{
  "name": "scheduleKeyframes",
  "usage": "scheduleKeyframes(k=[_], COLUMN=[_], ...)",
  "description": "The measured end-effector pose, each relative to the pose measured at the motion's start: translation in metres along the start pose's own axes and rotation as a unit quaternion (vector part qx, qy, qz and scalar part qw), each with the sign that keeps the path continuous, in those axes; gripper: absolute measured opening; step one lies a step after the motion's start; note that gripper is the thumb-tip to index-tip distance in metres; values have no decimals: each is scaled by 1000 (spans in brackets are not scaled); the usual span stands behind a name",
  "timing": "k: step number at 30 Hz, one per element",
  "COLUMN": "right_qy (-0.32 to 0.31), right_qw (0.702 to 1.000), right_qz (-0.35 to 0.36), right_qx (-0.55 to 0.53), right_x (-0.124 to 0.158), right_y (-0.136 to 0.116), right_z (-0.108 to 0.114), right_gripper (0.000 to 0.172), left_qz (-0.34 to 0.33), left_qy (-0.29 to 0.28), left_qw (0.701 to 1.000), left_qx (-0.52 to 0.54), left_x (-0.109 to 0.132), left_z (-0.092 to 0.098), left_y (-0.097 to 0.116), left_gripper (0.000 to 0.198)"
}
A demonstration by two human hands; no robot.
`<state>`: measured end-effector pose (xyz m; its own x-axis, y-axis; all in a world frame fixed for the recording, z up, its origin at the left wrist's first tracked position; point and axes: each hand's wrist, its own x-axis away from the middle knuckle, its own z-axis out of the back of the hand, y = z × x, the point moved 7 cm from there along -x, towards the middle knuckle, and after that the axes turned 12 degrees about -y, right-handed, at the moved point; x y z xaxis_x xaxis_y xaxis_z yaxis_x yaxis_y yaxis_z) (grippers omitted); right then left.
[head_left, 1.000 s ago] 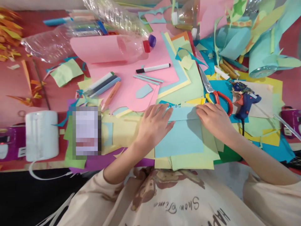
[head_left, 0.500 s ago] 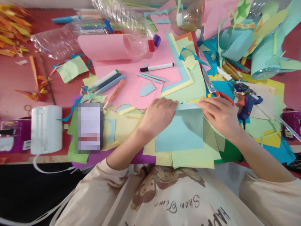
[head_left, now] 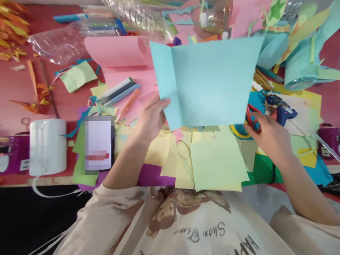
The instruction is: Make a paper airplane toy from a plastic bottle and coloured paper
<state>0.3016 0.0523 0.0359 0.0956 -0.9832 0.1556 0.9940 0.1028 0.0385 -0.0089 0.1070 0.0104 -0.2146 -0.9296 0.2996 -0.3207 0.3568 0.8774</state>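
Observation:
My left hand [head_left: 154, 118] is closed on the lower left edge of a light blue sheet of paper [head_left: 212, 81]. The sheet is raised above the table, and a crease sets off a narrow flap along its left side. To the right, the fingers of my right hand [head_left: 271, 136] are closed around the red handle of a pair of scissors [head_left: 249, 114]. The blue sheet hides the blades. Just beside that handle lies a yellow ring-shaped piece [head_left: 237, 134], partly covered by the paper.
Green paper [head_left: 217, 164] lies over yellow sheets near the front edge. On the left are a phone [head_left: 98, 145], a white box [head_left: 48, 147] and several markers [head_left: 120, 92]. A blue glue gun [head_left: 285, 115] lies at right. Clear plastic bottles [head_left: 58, 44] and paper scraps line the back.
The blue sheet has been lifted off the table and turned, showing its folded flap at left. My right hand has left the sheet and moved to the scissors' handle.

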Motion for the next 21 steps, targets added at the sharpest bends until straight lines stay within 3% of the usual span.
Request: scheduleKeyframes(k=[5, 13, 21], right_qy=[-30, -13, 22], right_qw=[999, 998, 999], right_qz=[-14, -12, 34], right_qx=[39, 60, 7], right_x=[-4, -16, -35], right_y=[-4, -4, 3], right_z=[-12, -16, -15], right_gripper=[50, 69, 61], left_qz=[34, -19, 6], left_qy=[-41, -17, 24], left_qw=[992, 995, 994], left_qx=[110, 100, 103], left_x=[-1, 0, 3], left_z=[-12, -7, -4], left_y=[-19, -26, -34], left_gripper=[13, 12, 11])
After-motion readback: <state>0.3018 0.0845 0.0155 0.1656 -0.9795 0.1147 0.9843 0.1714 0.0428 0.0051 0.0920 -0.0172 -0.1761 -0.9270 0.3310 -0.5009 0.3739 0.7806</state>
